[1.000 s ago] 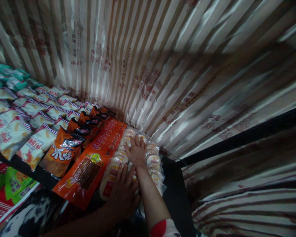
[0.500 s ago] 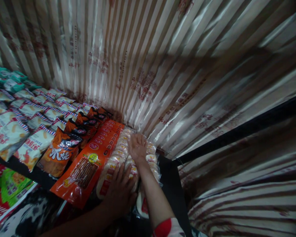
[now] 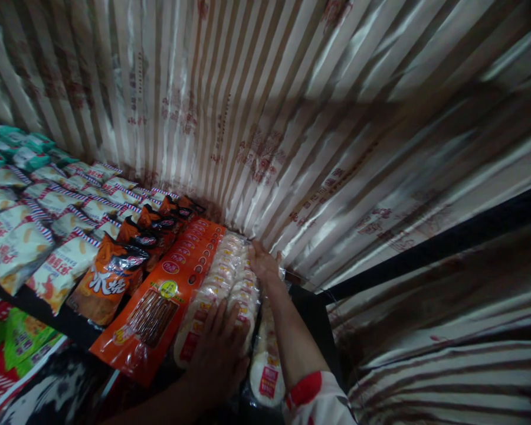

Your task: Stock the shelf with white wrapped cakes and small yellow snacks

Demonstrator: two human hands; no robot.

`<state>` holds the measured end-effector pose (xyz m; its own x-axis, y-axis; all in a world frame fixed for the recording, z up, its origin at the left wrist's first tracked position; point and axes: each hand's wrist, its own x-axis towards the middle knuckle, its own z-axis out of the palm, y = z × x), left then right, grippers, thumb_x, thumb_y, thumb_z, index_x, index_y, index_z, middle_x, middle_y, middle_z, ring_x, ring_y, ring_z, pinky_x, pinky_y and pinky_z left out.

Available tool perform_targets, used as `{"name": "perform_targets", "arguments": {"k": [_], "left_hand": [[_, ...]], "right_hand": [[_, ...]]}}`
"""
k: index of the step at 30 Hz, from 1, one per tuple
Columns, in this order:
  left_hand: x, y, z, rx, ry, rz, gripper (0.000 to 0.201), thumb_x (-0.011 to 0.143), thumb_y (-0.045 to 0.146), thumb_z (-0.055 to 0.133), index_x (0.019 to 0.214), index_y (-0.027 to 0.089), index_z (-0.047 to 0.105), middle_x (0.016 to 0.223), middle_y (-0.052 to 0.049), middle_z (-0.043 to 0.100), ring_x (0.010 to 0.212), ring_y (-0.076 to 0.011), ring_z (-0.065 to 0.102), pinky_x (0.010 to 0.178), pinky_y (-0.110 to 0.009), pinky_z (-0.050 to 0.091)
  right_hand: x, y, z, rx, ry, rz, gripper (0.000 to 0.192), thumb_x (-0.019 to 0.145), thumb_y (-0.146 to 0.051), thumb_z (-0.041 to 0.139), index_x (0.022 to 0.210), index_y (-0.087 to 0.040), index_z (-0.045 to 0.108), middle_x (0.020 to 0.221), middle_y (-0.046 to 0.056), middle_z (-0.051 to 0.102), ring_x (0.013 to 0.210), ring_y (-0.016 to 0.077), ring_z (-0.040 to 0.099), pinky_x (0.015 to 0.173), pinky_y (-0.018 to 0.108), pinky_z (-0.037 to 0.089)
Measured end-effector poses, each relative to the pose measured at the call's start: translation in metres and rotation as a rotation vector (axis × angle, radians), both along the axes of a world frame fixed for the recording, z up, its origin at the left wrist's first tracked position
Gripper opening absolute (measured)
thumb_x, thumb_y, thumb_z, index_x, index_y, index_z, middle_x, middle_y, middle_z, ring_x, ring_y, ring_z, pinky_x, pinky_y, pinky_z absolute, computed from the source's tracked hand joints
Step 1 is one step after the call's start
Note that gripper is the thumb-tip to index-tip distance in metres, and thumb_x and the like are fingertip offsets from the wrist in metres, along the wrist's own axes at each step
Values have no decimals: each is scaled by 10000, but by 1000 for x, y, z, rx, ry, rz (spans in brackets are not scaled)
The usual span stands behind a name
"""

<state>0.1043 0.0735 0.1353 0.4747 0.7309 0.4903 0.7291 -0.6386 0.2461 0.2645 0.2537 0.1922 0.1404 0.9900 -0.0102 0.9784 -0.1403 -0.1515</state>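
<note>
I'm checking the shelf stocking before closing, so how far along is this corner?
Done: rows of white snack bags, orange bags and flat orange packs already lie lined up. In hand: the left hand presses flat on the near end of the clear round-cake packs, while the right hand reaches their far end by the striped curtain. Left: one pack by the right forearm sits askew.

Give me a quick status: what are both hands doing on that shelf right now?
Left hand flat on near end of the pale round snack packs. Right hand at their far end, against the striped curtain. Orange packet close alongside, left.
</note>
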Motion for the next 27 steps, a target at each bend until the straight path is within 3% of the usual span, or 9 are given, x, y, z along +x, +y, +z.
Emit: {"name": "perform_targets", "arguments": {"k": [6, 10, 13, 16, 20, 24, 27], "left_hand": [[0, 0, 0, 16, -15, 4, 524, 868, 392, 482, 1358, 215, 426, 1478, -78, 337, 1407, -325, 156, 1126, -518, 167], [-2, 0, 3, 17, -33, 4, 505, 866, 400, 483, 1341, 231, 448, 1460, -66, 370, 1406, -314, 163, 1126, -506, 164], [-3, 1, 5, -19, -27, -6, 498, 864, 422, 479, 1330, 247, 461, 1437, -54, 408, 1398, -299, 190, 1120, -493, 176], [-4, 1, 9, -50, -16, -15, 526, 857, 448, 486, 1346, 259, 445, 1441, -58, 407, 1384, -297, 222, 1116, -500, 172], [-4, 2, 13, -44, -12, -7, 515, 866, 427, 476, 1348, 247, 451, 1460, -76, 380, 1371, -298, 259, 1121, -520, 144], [-5, -1, 17, -22, -12, -2, 516, 863, 410, 484, 1340, 213, 464, 1468, -108, 364, 1373, -309, 267, 1117, -526, 172], [4, -10, 18, 17, -12, -63, 508, 879, 411, 472, 1346, 213, 455, 1472, -114, 358, 1372, -301, 281, 1111, -504, 209]], "right_hand": [[-3, 0, -1, 17, -6, 26, 491, 977, -388, 200, 1397, -226, 396, 1372, 64, 507, 1229, 203, 489, 1131, 503, 20], [2, -5, 2, 108, 19, -8, 483, 963, -380, 240, 1381, -227, 427, 1438, 70, 423, 1317, 210, 384, 1128, 464, 126], [15, -16, 4, 251, 143, -48, 542, 957, -393, 195, 1355, -143, 464, 1434, 108, 421, 1361, 201, 310, 1133, 419, 170], [39, -39, 6, 394, 325, -68, 667, 940, -476, 130, 1311, -65, 501, 1392, 144, 465, 1359, 195, 313, 1130, 366, 223], [76, -84, 2, 443, 513, -243, 756, 879, -628, 182, 1311, -100, 506, 1384, 131, 478, 1327, 216, 375, 1131, 368, 240], [102, -124, -16, 422, 674, -337, 846, 805, -729, 244, 1328, -112, 494, 1391, 120, 472, 1323, 233, 385, 1132, 374, 250], [110, -135, -37, 407, 844, -341, 843, 795, -739, 288, 1370, -144, 447, 1434, 97, 420, 1308, 237, 408, 1093, 374, 324]]}}
